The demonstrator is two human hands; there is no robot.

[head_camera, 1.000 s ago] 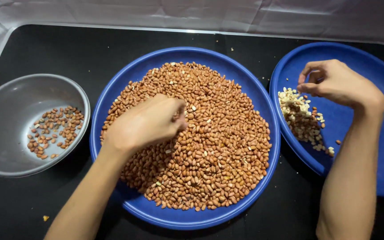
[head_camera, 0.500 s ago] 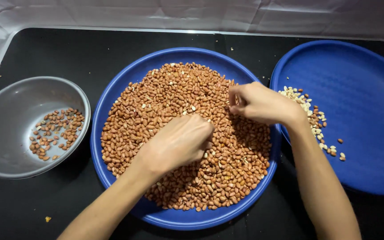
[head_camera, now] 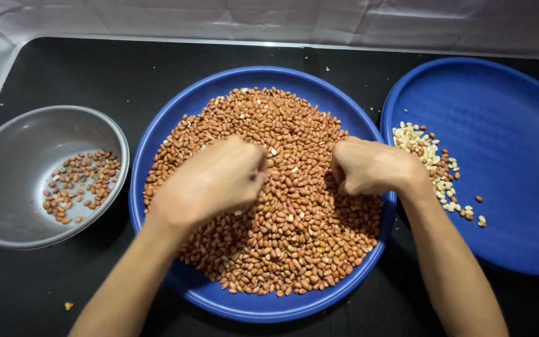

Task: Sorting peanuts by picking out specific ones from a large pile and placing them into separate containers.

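Observation:
A large blue plate [head_camera: 157, 134] in the middle holds a heap of red-brown peanuts [head_camera: 294, 249]. Both my hands rest on that heap, knuckles up and fingers curled under. My left hand [head_camera: 213, 181] is on the left-centre of the heap and my right hand [head_camera: 369, 167] is on its right side, near the rim. The fingertips of both are hidden against the nuts, so whether they pinch any cannot be seen. A second blue plate [head_camera: 506, 156] at the right carries a small strip of pale skinless peanuts [head_camera: 422, 150] along its left side.
A grey metal bowl [head_camera: 7, 162] at the left holds a few red-brown peanuts [head_camera: 79, 184]. Everything stands on a black tabletop [head_camera: 63, 68] with a white cloth [head_camera: 282, 19] behind it. A small crumb [head_camera: 68, 306] lies near the front left.
My right hand has come from over the right plate leftwards onto the heap and curled shut. My left hand has slid a little to the right across the heap.

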